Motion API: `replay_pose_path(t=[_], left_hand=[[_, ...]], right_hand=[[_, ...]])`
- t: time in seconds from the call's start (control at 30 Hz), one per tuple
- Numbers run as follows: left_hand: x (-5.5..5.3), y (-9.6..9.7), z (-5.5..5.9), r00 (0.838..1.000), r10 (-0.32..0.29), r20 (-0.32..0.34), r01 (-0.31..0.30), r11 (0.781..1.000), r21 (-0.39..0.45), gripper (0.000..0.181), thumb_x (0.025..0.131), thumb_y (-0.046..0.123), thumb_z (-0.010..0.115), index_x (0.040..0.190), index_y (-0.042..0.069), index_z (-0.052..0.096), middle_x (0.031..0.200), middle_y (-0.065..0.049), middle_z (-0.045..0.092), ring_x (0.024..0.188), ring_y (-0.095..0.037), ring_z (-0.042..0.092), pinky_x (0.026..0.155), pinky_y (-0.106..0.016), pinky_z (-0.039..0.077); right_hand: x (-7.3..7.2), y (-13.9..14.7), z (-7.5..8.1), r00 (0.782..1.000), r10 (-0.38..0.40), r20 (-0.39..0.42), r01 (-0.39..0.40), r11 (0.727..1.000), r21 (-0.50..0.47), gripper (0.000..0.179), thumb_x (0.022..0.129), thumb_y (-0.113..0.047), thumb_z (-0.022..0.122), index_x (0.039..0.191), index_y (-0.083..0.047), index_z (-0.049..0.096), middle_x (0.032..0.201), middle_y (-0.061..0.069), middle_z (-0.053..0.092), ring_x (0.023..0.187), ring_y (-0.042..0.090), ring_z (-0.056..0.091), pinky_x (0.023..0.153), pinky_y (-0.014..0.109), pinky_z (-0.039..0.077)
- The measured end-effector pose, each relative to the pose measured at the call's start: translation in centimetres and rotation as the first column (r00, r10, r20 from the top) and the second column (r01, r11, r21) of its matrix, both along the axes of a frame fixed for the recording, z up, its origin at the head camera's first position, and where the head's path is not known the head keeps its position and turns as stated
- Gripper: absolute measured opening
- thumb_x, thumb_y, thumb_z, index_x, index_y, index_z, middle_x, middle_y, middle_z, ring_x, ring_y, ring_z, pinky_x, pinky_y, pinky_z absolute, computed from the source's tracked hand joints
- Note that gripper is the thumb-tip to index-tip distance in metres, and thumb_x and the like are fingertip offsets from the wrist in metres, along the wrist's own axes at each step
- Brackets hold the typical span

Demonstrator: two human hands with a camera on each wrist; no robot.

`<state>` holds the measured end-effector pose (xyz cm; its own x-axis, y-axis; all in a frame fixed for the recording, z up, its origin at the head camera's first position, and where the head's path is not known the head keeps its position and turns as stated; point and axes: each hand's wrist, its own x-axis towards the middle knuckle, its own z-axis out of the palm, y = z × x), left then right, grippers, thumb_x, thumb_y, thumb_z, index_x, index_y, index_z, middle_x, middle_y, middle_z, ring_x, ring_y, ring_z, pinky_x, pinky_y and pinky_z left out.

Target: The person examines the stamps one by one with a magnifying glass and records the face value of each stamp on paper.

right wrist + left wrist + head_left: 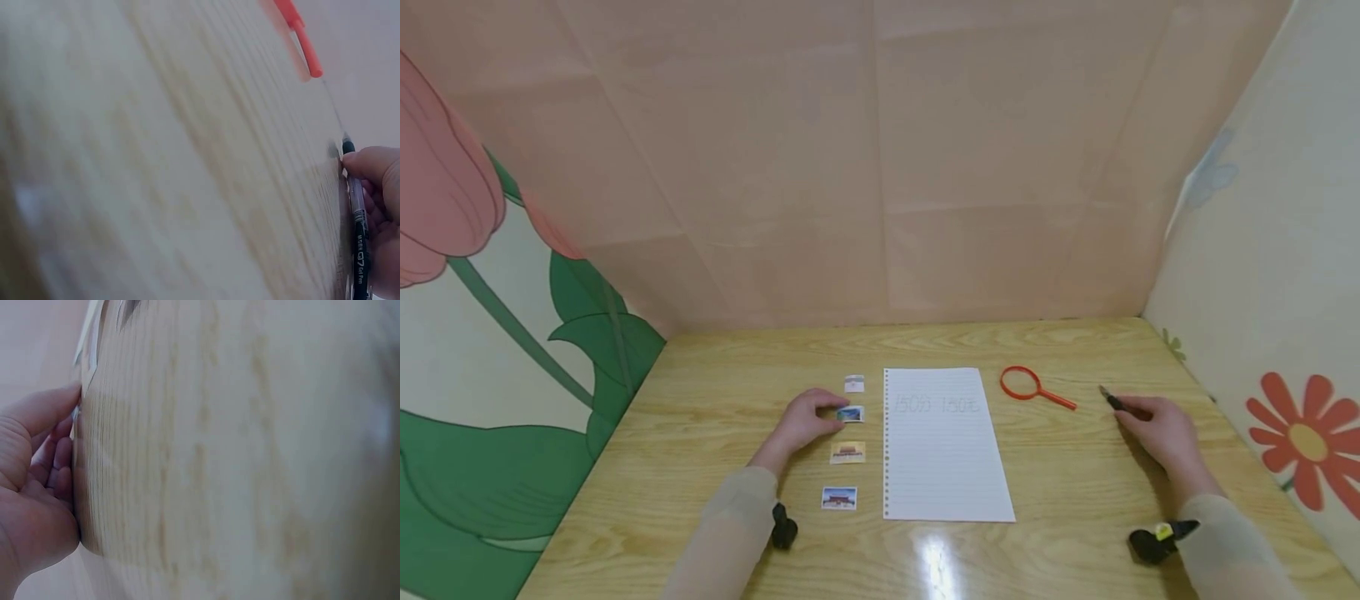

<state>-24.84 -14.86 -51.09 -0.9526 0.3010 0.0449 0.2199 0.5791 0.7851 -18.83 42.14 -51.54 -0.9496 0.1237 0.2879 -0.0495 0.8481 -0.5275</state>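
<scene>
Card (852, 414) second from the far end of its row on the worktop (640, 500) lies left of the lined sheet (943, 467), and in the head view our left hand (801, 427) has finger and thumb curled about its far and near edges. Our right hand (1161, 429) pinches a pen (1112, 400), out beyond the magnifying glass (1039, 389) to the right.

In the left wrist view, our thumb and fingers sit close together, low at the worktop, but we cannot make out the card's picture there. To handle it well, we should press its edges only lightly, lest it buckle, and slide it level, clear of the other cards (847, 452).

In the right wrist view, our fingers are clamped on the pen near its bare tip; we do best to hold that tip clear of the worktop.
</scene>
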Motion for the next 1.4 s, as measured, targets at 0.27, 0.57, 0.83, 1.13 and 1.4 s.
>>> replay_pose_path(t=[0.27, 0.57, 0.83, 1.13, 1.4], left_hand=[[0.1, 0.1, 0.0, 1.0, 0.004, -0.005, -0.004, 1.0, 0.01, 0.032, 0.081, 0.007, 0.081, 0.111, 0.012, 0.076, 0.116, -0.006, 0.066, 0.114, -0.029, 0.057, 0.106, -0.048, 0.04], [0.0, 0.0, -0.1, 1.0, -0.003, -0.028, 0.003, 1.0, 0.004, 0.032, 0.08, 0.006, 0.081, 0.112, 0.01, 0.075, 0.114, -0.006, 0.066, 0.112, -0.029, 0.058, 0.105, -0.047, 0.041], [0.1, -0.1, -0.2, 0.999, -0.015, -0.031, 0.016, 1.0, 0.009, 0.033, 0.08, 0.008, 0.082, 0.113, 0.011, 0.075, 0.114, -0.007, 0.066, 0.112, -0.029, 0.058, 0.105, -0.047, 0.041], [0.5, -0.1, -0.1, 0.999, 0.002, -0.034, 0.0, 0.999, 0.036, 0.039, 0.081, 0.009, 0.081, 0.119, 0.006, 0.071, 0.118, -0.009, 0.065, 0.114, -0.03, 0.057, 0.106, -0.047, 0.041], [2.8, 2.2, 0.8, 0.986, 0.057, -0.156, -0.047, 0.997, 0.066, 0.039, 0.085, 0.005, 0.075, 0.123, 0.0, 0.067, 0.117, -0.015, 0.066, 0.112, -0.034, 0.059, 0.102, -0.049, 0.045]], right_hand=[[0.8, -0.6, 0.5, 0.999, -0.038, 0.024, 0.04, 0.995, -0.096, 0.033, 0.093, -0.017, 0.07, 0.116, 0.007, 0.069, 0.11, 0.029, 0.065, 0.088, 0.011, 0.06, 0.076, 0.032, 0.047], [1.1, -2.9, 1.4, 0.996, -0.011, 0.084, 0.028, 0.979, -0.204, 0.04, 0.096, -0.027, 0.066, 0.125, 0.002, 0.066, 0.105, 0.017, 0.068, 0.076, -0.006, 0.051, 0.059, 0.017, 0.047], [1.0, -5.9, 2.1, 0.991, 0.114, 0.067, -0.09, 0.952, -0.292, 0.039, 0.096, -0.024, 0.067, 0.126, 0.001, 0.064, 0.101, 0.016, 0.068, 0.072, 0.006, 0.058, 0.053, 0.024, 0.051], [0.7, -9.3, 2.2, 0.964, 0.258, 0.059, -0.213, 0.888, -0.407, 0.036, 0.096, -0.01, 0.065, 0.13, 0.001, 0.06, 0.105, 0.024, 0.067, 0.077, 0.017, 0.062, 0.055, 0.027, 0.053], [0.6, -11.8, 2.2, 0.929, 0.366, 0.042, -0.309, 0.835, -0.455, 0.03, 0.097, -0.006, 0.063, 0.125, 0.003, 0.063, 0.115, 0.023, 0.066, 0.089, 0.018, 0.063, 0.065, 0.025, 0.055]])
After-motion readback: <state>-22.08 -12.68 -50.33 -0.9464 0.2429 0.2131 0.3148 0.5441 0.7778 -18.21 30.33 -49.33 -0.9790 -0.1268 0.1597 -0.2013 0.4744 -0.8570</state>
